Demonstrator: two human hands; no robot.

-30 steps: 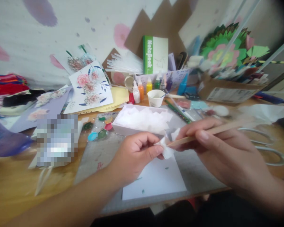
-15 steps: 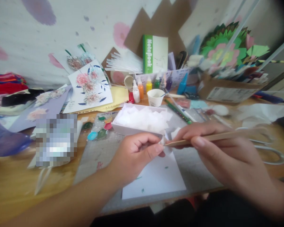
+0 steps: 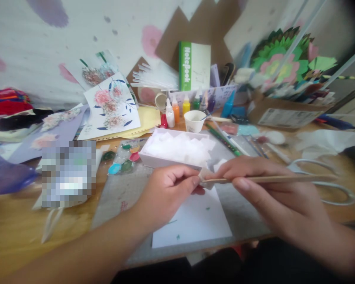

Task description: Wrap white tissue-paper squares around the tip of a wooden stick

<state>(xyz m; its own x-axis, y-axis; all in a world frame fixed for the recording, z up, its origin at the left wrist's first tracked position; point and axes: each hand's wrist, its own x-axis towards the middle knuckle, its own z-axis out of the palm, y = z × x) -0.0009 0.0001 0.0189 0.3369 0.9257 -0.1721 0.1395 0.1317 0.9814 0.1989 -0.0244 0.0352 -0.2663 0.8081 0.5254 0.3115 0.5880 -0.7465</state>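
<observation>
My left hand pinches a small piece of white tissue paper between thumb and fingers, above a white sheet on a grey cutting mat. My right hand grips a thin wooden stick, held almost level, its tip pressed into the tissue. The tissue is mostly hidden by my fingers. Just behind my hands stands a white box filled with more tissue pieces.
Paint blobs on a clear palette, a paper cup, small paint bottles, flower cards, a green notebook, scissors, a cardboard box of paper flowers crowd the wooden table.
The stick has dropped from a tilt to nearly level. The tissue has been drawn tighter into my fingers and shows less. Both hands stay over the white sheet.
</observation>
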